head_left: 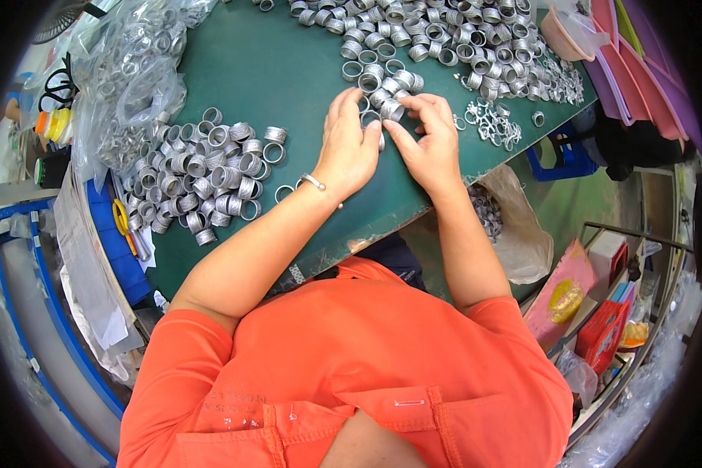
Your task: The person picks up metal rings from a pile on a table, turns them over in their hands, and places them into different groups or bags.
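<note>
My left hand (346, 150) rests at the near end of a trail of silver metal rings, its fingers stretched forward and its thumb bent in against a metal ring (371, 118). Opposite it, my right hand (432, 146) curves its thumb and forefinger about another metal ring (393, 109). Between the two hands the rings touch one another; part of them is hidden by my fingers. From here the trail leads up into a large heap of metal rings (476, 47) at the far side. A bracelet circles my left wrist.
A second pile of metal rings (203, 171) lies left on the green table (288, 86). Clear plastic bags (144, 70), black scissors (57, 87) and yellow-handled scissors (120, 217) are further left. Small open loops (495, 125) lie right, near a pink bowl (567, 35) and the table's edge.
</note>
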The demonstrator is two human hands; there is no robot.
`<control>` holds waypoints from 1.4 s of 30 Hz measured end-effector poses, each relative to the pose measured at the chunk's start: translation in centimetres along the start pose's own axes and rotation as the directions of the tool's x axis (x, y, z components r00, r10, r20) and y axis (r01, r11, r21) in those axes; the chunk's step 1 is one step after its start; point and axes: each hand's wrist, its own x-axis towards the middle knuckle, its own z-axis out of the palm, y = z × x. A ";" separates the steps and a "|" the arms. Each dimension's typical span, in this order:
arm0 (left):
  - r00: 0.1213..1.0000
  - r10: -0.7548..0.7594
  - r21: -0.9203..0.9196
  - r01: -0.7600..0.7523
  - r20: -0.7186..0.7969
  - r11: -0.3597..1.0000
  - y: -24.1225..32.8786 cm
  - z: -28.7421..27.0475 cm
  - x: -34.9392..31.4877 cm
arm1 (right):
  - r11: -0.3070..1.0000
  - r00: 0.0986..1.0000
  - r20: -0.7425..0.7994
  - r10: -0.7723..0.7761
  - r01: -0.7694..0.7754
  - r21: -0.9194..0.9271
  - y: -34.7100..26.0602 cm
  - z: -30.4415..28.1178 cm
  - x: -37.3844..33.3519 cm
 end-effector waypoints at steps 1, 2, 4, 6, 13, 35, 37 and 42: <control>1.000 0.014 -0.016 -0.014 0.020 1.000 0.1 -0.2 -0.2 | 0.995 1.000 -0.004 0.020 -0.019 0.097 -0.3 -0.2 -0.1; 0.999 0.027 -0.038 -0.026 0.044 0.999 0.2 -0.2 -0.6 | 0.981 0.999 -0.007 0.045 -0.042 0.187 -0.4 -0.5 -0.4; 0.999 0.012 -0.058 -0.010 0.043 0.998 0.3 -0.5 -1.0 | 0.911 0.995 0.024 0.093 -0.095 0.402 -0.4 -0.7 -1.0; 0.999 0.002 -0.063 0.001 0.040 0.998 0.3 -0.8 -1.3 | 0.813 0.988 0.060 0.145 -0.153 0.562 -0.7 -1.1 -1.6; 0.999 0.035 0.054 -0.036 0.015 0.998 0.7 -2.6 -1.9 | 0.815 0.974 0.151 0.167 -0.222 0.535 -2.1 -4.6 -2.8; 0.977 -0.076 -0.004 0.078 0.200 0.997 2.9 -5.5 -3.8 | 0.995 0.984 0.155 0.089 -0.081 -0.059 -1.0 -2.4 -1.1; 0.980 -0.033 -0.033 0.040 0.194 0.999 3.1 -5.4 -3.8 | 0.909 0.960 0.163 0.226 -0.268 0.320 0.0 -2.3 -1.9; 0.975 0.027 -0.127 0.001 0.220 0.992 3.6 -4.8 -4.0 | 0.583 0.929 0.252 0.272 -0.368 0.724 -2.0 -2.7 -2.4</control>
